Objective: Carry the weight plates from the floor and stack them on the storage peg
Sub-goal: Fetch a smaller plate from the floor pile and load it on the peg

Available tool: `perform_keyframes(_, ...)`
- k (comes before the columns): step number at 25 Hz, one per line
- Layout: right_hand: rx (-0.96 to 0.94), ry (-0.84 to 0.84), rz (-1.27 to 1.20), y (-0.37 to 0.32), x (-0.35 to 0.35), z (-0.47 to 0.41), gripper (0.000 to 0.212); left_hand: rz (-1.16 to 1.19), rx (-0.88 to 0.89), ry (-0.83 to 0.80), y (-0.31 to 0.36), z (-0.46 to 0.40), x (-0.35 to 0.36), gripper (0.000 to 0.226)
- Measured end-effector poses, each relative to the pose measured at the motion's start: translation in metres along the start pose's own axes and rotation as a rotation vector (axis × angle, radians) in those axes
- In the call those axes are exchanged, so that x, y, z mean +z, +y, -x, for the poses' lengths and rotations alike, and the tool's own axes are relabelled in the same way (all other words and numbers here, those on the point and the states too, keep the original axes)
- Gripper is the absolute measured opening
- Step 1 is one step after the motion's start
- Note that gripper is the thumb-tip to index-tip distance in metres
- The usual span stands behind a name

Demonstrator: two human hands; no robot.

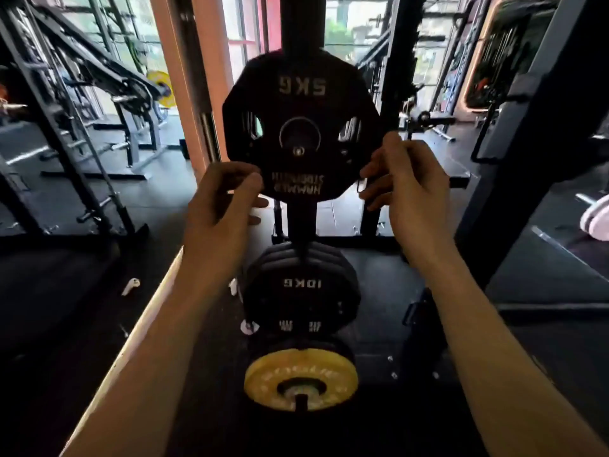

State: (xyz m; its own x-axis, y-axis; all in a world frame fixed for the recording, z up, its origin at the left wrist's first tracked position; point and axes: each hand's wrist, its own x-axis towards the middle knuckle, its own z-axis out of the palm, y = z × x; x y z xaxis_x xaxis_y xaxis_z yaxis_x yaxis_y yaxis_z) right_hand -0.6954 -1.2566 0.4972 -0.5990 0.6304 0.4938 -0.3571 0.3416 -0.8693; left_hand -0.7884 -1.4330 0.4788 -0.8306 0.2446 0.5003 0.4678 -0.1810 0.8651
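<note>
5 kg plate (298, 103) upright on rack | left hand (224, 196), right hand (403, 183) grip lower edges

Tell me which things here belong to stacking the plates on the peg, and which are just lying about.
Part of the job:
- black 5 kg weight plate, held at its lower edges by the left hand and right hand
- black upright rack post
- black 10 kg plates stored lower down
- yellow round plate at the bottom

Lying about:
- small white earbud-like object on the floor
- yellow plate on the far machine
</note>
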Motion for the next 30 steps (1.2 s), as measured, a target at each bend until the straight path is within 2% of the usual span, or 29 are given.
perform_keyframes(3,0.137,-0.002,0.041,0.038,-0.008,0.056,0.028,-0.036,-0.14,-0.031,-0.039,0.053,-0.013,0.006)
perform_keyframes(10,0.552,0.031,0.239,0.123,-0.001,0.212,0.027,-0.204,-0.494,-0.249,-0.137,0.176,-0.072,0.007)
perform_keyframes(15,0.926,0.069,0.366,0.162,0.001,0.348,0.029,-0.398,-0.774,-0.5,-0.178,0.268,-0.126,0.008)
perform_keyframes(19,1.241,0.146,0.395,0.173,-0.022,0.454,0.032,-0.587,-0.983,-0.799,-0.201,0.341,-0.154,0.027)
perform_keyframes(23,1.524,0.205,0.406,0.167,-0.066,0.572,0.033,-0.745,-1.007,-1.232,-0.213,0.405,-0.155,0.03)
perform_keyframes(26,1.681,0.267,0.403,0.152,-0.105,0.654,0.034,-0.834,-0.962,-1.461,-0.217,0.439,-0.137,0.024)
perform_keyframes(30,1.753,0.509,0.294,0.113,-0.164,0.747,0.027,-0.964,-0.862,-1.751,-0.211,0.492,-0.08,0.02)
